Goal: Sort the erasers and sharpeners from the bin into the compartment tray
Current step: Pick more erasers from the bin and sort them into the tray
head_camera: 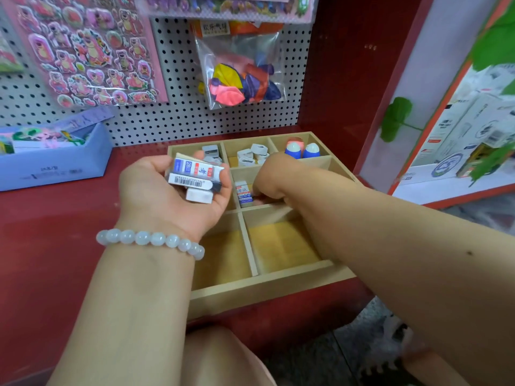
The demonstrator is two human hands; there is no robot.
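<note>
My left hand [156, 190] is palm up over the left side of the wooden compartment tray [267, 285] and holds several white erasers [196, 176] with printed sleeves. My right hand [274, 179] reaches down into the tray's middle compartment, fingers curled at an eraser [244, 194] that stands there; whether they grip it is hidden. Back compartments hold grey sharpeners [211, 151], white sharpeners [253, 155] and two blue-and-white pieces [302, 150]. The two front compartments are bare.
A blue box [53, 160] of stationery sits at the left on the red shelf [55, 218]. Sticker sheets [89, 51] and a bag of balloons [239, 76] hang on the pegboard behind. A red panel [342, 79] borders the right side.
</note>
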